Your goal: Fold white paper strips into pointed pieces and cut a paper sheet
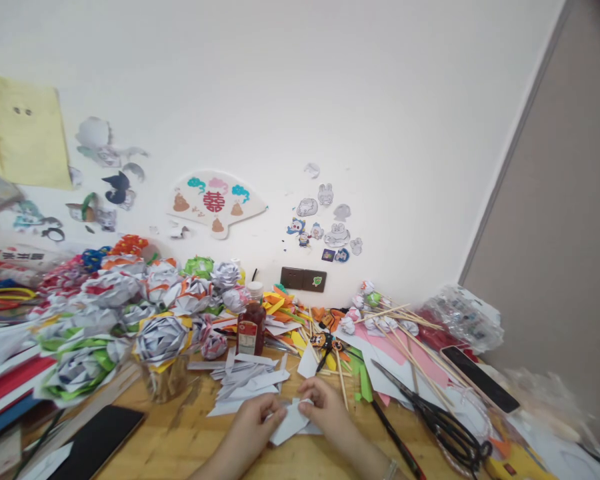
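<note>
Both of my hands pinch one small white folded paper piece (pixel 291 424) low over the wooden table (pixel 180 443). My left hand (pixel 257 417) grips its left side with curled fingers. My right hand (pixel 325 407) holds the right edge, thumb and fingertips pressed on the paper. Just beyond my hands lies a loose pile of white paper strips (pixel 247 380). A small brown glue bottle (pixel 251 327) with a white cap stands behind that pile.
Several paper flowers (pixel 130 313) crowd the left and back. Black scissors (pixel 437 417), wooden skewers (pixel 410 347) and a dark phone (pixel 480 379) lie at right. Another dark phone (pixel 97 441) lies at front left. A glass jar (pixel 164 380) stands near it. The wall carries stickers.
</note>
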Tool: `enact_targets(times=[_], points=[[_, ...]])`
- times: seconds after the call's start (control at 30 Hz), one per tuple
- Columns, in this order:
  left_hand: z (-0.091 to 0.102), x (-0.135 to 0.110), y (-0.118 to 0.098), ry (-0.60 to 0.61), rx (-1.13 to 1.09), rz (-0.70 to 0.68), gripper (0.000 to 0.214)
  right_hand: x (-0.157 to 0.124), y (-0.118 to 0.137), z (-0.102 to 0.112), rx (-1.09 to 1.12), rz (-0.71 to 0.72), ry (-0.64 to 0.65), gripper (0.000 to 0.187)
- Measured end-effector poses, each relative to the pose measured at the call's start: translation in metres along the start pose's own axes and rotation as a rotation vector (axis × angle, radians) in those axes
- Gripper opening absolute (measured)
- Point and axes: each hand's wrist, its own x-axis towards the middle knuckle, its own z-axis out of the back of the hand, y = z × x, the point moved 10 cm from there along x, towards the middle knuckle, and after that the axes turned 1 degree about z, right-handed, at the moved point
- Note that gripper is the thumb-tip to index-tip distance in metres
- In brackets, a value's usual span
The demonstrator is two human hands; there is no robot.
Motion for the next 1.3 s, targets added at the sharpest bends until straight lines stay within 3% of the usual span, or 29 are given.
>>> enact_targets(times=[0.2, 0.47, 1.0, 1.3], points=[[-0.002, 0.001, -0.001, 0.018, 0.035, -0.016, 0.027, 0.0, 0.004, 0.005, -0.084, 0.016, -0.024, 0.016], [-0.01, -0.004, -0.01, 0.065, 0.149, -0.099, 0.022, -0.006, 0.007, -0.009, -0.116, 0.04, 0.024, 0.012], [-0.009, -0.008, -0.018, 0.099, 0.222, -0.165, 0.022, -0.004, -0.003, -0.01, 0.02, -0.059, 0.048, 0.036], [-0.013, -0.009, -0.019, 0.14, 0.259, -0.187, 0.026, -0.005, -0.007, -0.014, 0.022, -0.09, 0.082, 0.04]])
